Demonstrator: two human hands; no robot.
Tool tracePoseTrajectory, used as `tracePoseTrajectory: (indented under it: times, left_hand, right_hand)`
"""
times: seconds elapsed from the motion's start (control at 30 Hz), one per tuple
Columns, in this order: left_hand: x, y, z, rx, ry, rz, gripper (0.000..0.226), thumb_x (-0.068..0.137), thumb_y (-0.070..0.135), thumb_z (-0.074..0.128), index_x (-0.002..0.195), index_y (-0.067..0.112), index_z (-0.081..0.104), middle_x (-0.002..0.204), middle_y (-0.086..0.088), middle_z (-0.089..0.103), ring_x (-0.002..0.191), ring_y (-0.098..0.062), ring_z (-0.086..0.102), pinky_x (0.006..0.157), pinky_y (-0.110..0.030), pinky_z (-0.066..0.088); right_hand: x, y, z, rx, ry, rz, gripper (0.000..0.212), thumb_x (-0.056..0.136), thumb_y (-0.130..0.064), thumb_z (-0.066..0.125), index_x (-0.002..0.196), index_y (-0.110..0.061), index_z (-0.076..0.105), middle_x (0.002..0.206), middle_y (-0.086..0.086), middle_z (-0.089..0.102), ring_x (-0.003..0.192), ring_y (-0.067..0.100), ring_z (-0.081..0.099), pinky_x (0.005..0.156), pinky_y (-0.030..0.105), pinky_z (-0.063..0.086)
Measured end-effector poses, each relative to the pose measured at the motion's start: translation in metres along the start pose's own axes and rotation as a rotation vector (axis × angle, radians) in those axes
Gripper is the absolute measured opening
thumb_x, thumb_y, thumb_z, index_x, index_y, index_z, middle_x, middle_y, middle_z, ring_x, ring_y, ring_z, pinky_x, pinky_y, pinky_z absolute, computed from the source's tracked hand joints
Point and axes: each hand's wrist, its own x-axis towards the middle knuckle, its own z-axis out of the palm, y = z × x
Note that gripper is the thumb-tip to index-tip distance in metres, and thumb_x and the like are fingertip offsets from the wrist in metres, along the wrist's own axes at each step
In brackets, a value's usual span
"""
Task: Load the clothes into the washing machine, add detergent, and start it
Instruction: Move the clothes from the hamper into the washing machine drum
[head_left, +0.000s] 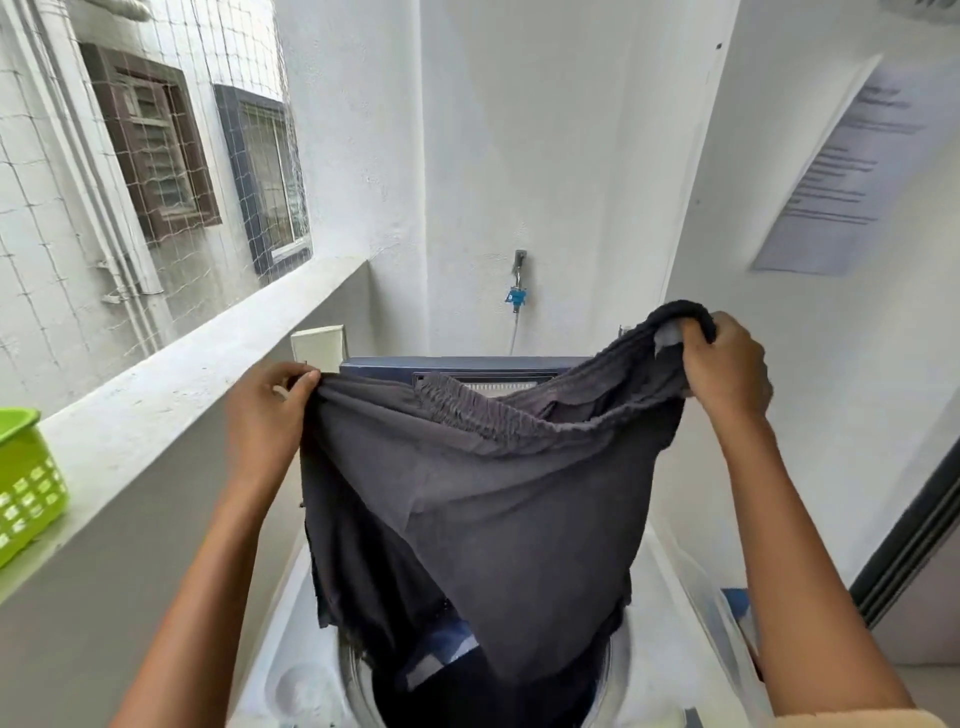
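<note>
Both hands hold one dark grey garment (483, 483) spread wide above the open washing machine (670, 644), whose round tub opening sits at about 6 o'clock in the view. The left hand (262, 415), at roughly 9 o'clock from the cloth's middle, pinches one corner of the gathered waistband between thumb and curled fingers. The right hand (724, 364), up at about 2 o'clock and a little higher than the left, has its fingers curled tight round a bunched fold of the same cloth. The two hands are well apart, so the elastic band sags in a curve between them and the rest of the fabric hangs straight down, its lower edge reaching into the mouth of the tub, where more dark clothes (483, 691) already lie. Behind the cloth at 12 o'clock stands the raised dark blue lid (467, 366) of the machine. On the white wall above it is a tap (518, 280) with a blue fitting and a thin hose running down. At 9 o'clock a grey concrete ledge (171, 395) runs along the left side, and on it, at the picture's edge, sits a green plastic basket (26, 478). A printed paper sheet (841, 176) is stuck on the wall at 2 o'clock
</note>
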Motion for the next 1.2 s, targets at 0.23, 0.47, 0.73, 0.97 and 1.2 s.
tracePoseTrajectory:
  times: [0.23, 0.47, 0.73, 0.97, 1.2]
  left_hand:
    - [-0.018, -0.013, 0.016, 0.042, -0.037, -0.059, 0.011, 0.097, 0.025, 0.041, 0.092, 0.019, 0.048, 0.078, -0.002, 0.057, 0.077, -0.029, 0.063, 0.076, -0.045, 0.052]
    - [-0.078, -0.054, 0.058, 0.104, -0.590, -0.257, 0.016, 0.097, 0.008, 0.043, 0.110, 0.004, 0.052, 0.104, -0.015, 0.060, 0.103, -0.035, 0.057, 0.080, -0.032, 0.038]
    - [-0.125, -0.097, 0.070, 0.229, -1.250, -0.599, 0.030, 0.097, 0.015, 0.045, 0.124, 0.004, 0.053, 0.089, -0.004, 0.058, 0.063, -0.013, 0.051, 0.040, -0.012, 0.034]
    - [-0.144, -0.045, 0.123, 0.227, -1.389, -0.556, 0.026, 0.099, 0.019, 0.039, 0.121, 0.013, 0.052, 0.105, -0.005, 0.055, 0.073, -0.016, 0.049, 0.053, -0.021, 0.027]
    - [-0.184, 0.050, 0.223, -0.066, -1.541, -0.434, 0.024, 0.096, 0.000, 0.042, 0.112, 0.011, 0.057, 0.097, -0.004, 0.056, 0.073, -0.001, 0.056, 0.066, -0.014, 0.044]
  right_hand:
    - [-0.020, 0.004, 0.023, 0.912, -0.492, 0.373, 0.014, 0.090, -0.014, 0.042, 0.081, -0.017, 0.053, 0.075, 0.007, 0.064, 0.065, 0.024, 0.064, 0.052, 0.031, 0.055]
    - [-0.084, 0.070, 0.098, 0.607, -0.803, 0.408, 0.035, 0.083, 0.005, 0.050, 0.107, -0.020, 0.048, 0.099, 0.004, 0.057, 0.085, 0.016, 0.054, 0.078, 0.035, 0.046]
    - [-0.143, 0.165, 0.121, 0.127, -1.076, 0.687, 0.027, 0.086, -0.011, 0.056, 0.113, -0.014, 0.049, 0.105, 0.009, 0.059, 0.071, 0.024, 0.065, 0.055, 0.026, 0.048]
    - [-0.130, 0.184, 0.089, 0.393, -1.048, 0.617, 0.015, 0.089, -0.017, 0.059, 0.102, -0.011, 0.064, 0.096, 0.010, 0.071, 0.078, 0.023, 0.071, 0.072, 0.033, 0.055]
    - [-0.080, 0.249, 0.015, 0.820, -0.647, 0.727, 0.018, 0.092, -0.001, 0.047, 0.093, -0.007, 0.064, 0.078, 0.008, 0.074, 0.066, 0.021, 0.071, 0.059, 0.027, 0.057]
